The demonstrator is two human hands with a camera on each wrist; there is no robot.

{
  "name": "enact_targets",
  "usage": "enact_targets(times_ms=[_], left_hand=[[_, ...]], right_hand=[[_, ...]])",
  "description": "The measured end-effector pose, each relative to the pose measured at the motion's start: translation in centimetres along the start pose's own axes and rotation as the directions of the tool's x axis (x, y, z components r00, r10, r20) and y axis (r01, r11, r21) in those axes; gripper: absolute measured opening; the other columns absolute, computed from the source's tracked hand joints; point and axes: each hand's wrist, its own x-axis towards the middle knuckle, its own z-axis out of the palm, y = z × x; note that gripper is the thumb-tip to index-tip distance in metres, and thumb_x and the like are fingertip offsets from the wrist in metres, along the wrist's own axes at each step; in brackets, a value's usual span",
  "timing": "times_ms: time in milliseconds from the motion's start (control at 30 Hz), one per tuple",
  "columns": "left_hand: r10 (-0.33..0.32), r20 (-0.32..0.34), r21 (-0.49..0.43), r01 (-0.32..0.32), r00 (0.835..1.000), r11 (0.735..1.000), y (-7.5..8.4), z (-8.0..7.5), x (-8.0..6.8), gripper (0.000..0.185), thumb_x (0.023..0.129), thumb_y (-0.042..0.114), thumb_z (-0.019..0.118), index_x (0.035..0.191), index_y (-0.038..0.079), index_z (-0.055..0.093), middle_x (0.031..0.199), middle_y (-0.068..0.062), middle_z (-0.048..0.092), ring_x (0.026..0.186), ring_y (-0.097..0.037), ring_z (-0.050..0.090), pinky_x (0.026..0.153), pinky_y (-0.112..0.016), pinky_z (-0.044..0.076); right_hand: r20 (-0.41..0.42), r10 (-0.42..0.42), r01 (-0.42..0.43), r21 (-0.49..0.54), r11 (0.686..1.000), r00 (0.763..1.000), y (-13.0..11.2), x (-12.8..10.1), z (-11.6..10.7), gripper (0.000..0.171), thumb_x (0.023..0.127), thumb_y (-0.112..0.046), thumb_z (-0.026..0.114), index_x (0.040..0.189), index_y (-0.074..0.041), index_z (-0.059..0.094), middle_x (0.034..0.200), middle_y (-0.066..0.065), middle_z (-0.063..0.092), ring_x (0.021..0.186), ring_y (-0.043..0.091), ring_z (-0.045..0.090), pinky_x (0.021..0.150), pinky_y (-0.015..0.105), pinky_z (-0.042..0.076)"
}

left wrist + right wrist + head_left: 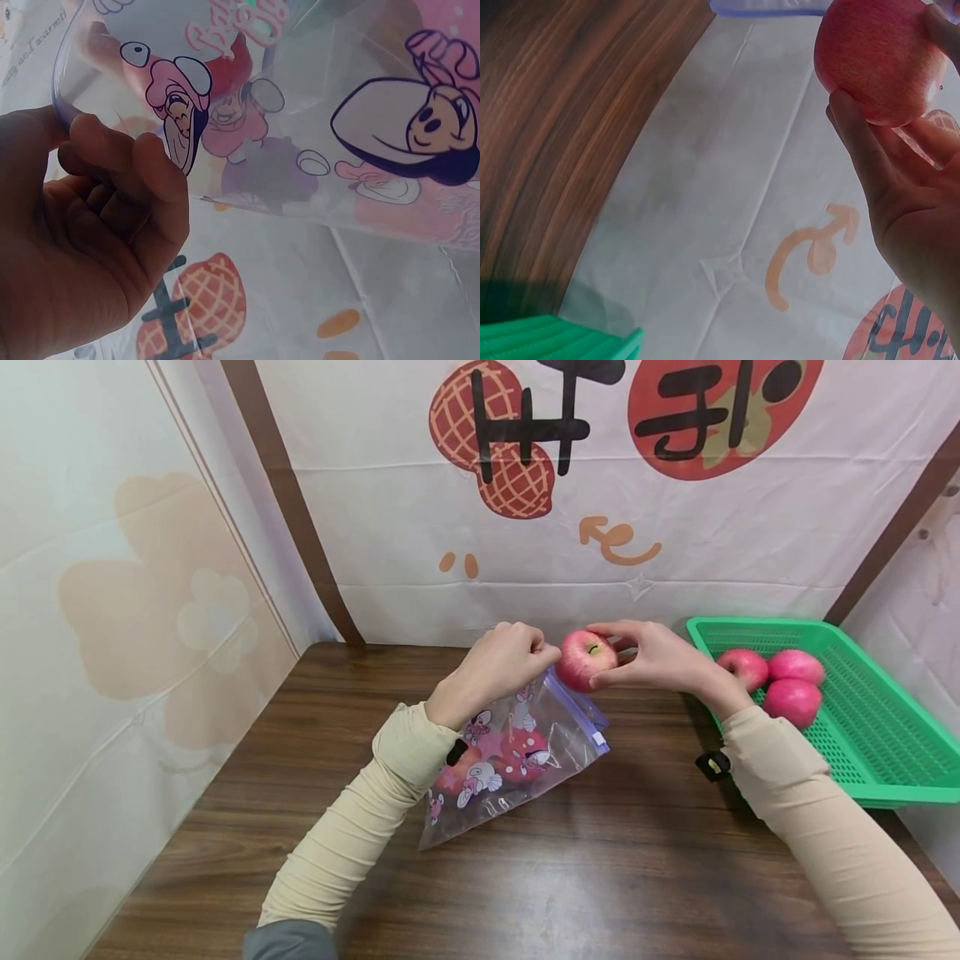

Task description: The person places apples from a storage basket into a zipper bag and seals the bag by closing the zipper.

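A clear zip bag (555, 752) printed with cartoon figures hangs from my left hand (498, 664), whose curled fingers pinch its upper edge. Red fruit shows through the bag's printed side, partly hidden by the pattern. My right hand (652, 656) holds a red apple (583, 662) between thumb and fingers, right at the bag's purple zip edge. In the right wrist view the apple (881, 60) sits in the fingertips, close to the purple strip. The left wrist view shows the bag (300, 112) beyond the bent fingers.
At the right stands a green plastic basket (862, 760) with several apples, among them a front apple (792, 703). The brown wooden table (600, 877) lies beneath. A printed white cloth (375, 527) hangs behind, and another covers the left side.
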Motion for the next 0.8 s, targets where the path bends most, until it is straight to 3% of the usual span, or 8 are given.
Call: enact_targets(times_ms=[333,567,800], left_hand=[[0.004,-0.073,0.013,-0.003,0.997,1.000,0.2,-0.3,0.0,0.031,0.090,0.025,0.050,0.062,0.017,0.042,0.060,0.006,0.038,0.057,-0.010,0.037,0.054,-0.028,0.032],[0.023,-0.095,0.002,-0.023,0.995,1.000,1.0,-0.9,-0.3,0.030,0.092,0.026,0.050,0.064,0.015,0.048,0.061,0.005,0.042,0.057,-0.012,0.041,0.053,-0.028,0.034],[0.023,-0.097,-0.017,-0.025,0.995,1.000,1.1,-1.2,-0.5,0.031,0.095,0.027,0.051,0.066,0.015,0.051,0.062,0.004,0.044,0.057,-0.012,0.043,0.053,-0.026,0.033]], right_hand=[[0.055,-0.055,0.049,0.090,0.995,0.997,-1.2,0.6,1.2,0.072,0.076,-0.038,0.084,0.140,-0.022,0.055,0.122,-0.001,0.066,0.105,0.017,0.064,0.088,0.038,0.056],[0.033,-0.106,0.105,0.040,0.994,0.994,-2.2,1.1,2.0,0.068,0.078,-0.033,0.083,0.139,-0.018,0.057,0.121,-0.001,0.067,0.103,0.015,0.065,0.085,0.037,0.056],[0.032,-0.121,0.119,0.061,0.991,0.992,-2.3,1.6,2.9,0.063,0.082,-0.025,0.080,0.138,-0.011,0.056,0.125,0.010,0.059,0.114,0.027,0.061,0.095,0.045,0.054]])
